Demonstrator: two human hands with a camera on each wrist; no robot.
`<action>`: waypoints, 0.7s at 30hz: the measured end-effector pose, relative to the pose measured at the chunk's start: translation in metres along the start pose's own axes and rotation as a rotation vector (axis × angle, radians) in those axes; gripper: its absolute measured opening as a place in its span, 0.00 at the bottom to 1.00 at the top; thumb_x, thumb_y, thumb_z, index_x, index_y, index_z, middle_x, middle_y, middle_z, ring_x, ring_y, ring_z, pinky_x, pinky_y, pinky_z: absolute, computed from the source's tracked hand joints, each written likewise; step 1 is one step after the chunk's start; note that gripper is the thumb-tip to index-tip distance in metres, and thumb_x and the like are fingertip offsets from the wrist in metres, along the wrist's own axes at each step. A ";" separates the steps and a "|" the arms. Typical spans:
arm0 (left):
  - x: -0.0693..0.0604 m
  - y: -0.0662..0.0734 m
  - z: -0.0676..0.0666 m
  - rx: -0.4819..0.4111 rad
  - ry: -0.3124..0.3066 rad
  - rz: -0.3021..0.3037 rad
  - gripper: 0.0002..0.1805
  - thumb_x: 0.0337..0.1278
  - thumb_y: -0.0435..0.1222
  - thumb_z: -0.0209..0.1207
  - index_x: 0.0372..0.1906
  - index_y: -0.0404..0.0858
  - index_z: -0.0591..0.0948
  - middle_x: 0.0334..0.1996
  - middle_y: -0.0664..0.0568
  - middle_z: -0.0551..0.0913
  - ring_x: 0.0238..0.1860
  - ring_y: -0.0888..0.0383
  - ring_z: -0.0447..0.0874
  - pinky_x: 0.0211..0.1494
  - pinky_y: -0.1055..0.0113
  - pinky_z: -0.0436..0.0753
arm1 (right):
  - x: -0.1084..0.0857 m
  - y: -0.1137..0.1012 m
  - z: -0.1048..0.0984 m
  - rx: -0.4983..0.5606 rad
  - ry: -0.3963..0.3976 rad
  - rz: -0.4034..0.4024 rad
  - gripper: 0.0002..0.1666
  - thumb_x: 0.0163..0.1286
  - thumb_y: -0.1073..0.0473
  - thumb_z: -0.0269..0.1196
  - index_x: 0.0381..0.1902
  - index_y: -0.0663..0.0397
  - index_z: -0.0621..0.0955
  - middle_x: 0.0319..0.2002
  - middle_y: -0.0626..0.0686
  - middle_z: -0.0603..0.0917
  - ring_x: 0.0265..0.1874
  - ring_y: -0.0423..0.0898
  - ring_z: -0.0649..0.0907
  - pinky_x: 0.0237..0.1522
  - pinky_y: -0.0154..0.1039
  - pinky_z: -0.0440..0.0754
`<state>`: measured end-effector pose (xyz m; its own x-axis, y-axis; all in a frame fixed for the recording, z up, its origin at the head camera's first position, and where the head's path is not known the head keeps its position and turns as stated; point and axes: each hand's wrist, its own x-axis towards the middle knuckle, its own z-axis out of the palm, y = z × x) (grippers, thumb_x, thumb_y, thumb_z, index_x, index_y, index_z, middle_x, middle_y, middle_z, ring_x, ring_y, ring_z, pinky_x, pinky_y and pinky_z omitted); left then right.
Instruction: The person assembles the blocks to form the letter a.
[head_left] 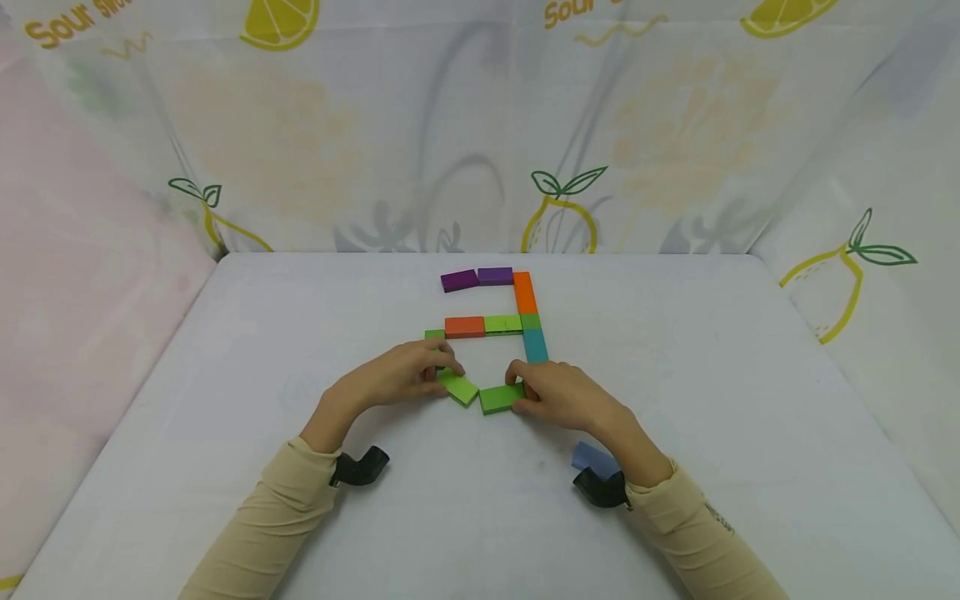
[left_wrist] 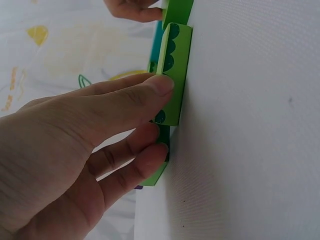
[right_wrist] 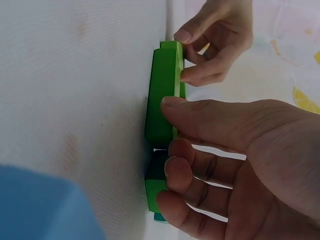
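My left hand (head_left: 396, 375) pinches a light green block (head_left: 461, 390) between thumb and fingers. Dark green scallops mark that block's side in the left wrist view. Beside it, my right hand (head_left: 567, 395) holds a green block (head_left: 495, 401), its thumb lying along the near side in the right wrist view. The two blocks meet at their near corners, the left one slanting. They lie at the front of an outline of flat blocks: a teal block (head_left: 535, 345) runs up behind my right fingers, and another green block (head_left: 435, 334) shows behind my left hand, which partly covers that side.
Further back, a red-orange block (head_left: 464, 327) and a light green block (head_left: 502, 324) form a middle row. An orange block (head_left: 526, 292) stretches toward two purple blocks (head_left: 495, 276) at the top. A blue block (head_left: 594, 459) lies by my right wrist, on the white table (head_left: 187, 400).
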<state>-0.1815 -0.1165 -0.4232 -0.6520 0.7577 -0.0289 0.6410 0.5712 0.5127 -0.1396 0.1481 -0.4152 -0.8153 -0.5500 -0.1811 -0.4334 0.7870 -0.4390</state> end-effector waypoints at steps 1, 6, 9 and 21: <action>0.000 0.000 0.000 0.003 0.001 0.000 0.15 0.53 0.34 0.65 0.47 0.45 0.83 0.46 0.55 0.77 0.33 0.64 0.74 0.41 0.72 0.77 | 0.000 0.000 0.000 0.000 0.000 0.001 0.15 0.64 0.56 0.64 0.47 0.51 0.76 0.19 0.44 0.72 0.20 0.38 0.71 0.23 0.30 0.68; 0.000 -0.001 -0.001 0.006 0.002 0.010 0.15 0.53 0.35 0.65 0.48 0.44 0.82 0.47 0.54 0.77 0.34 0.64 0.75 0.42 0.71 0.78 | 0.000 0.000 -0.001 -0.007 -0.004 -0.006 0.16 0.64 0.55 0.64 0.49 0.50 0.76 0.20 0.44 0.73 0.20 0.38 0.71 0.24 0.30 0.69; 0.000 -0.004 -0.002 -0.011 0.024 0.011 0.17 0.54 0.36 0.65 0.51 0.44 0.82 0.49 0.53 0.76 0.34 0.65 0.75 0.42 0.69 0.78 | -0.001 0.001 -0.006 -0.002 0.005 -0.005 0.16 0.64 0.54 0.64 0.48 0.50 0.75 0.19 0.43 0.72 0.19 0.38 0.71 0.23 0.30 0.68; -0.005 -0.016 -0.007 0.006 0.135 -0.211 0.35 0.57 0.40 0.63 0.68 0.37 0.65 0.64 0.41 0.64 0.38 0.60 0.80 0.44 0.63 0.80 | -0.013 0.018 -0.023 -0.045 -0.026 0.134 0.11 0.63 0.51 0.63 0.30 0.50 0.75 0.18 0.45 0.73 0.18 0.40 0.70 0.20 0.32 0.64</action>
<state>-0.1913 -0.1321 -0.4253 -0.8192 0.5731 -0.0198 0.4873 0.7140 0.5026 -0.1453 0.1759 -0.4008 -0.8571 -0.4455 -0.2585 -0.3382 0.8653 -0.3699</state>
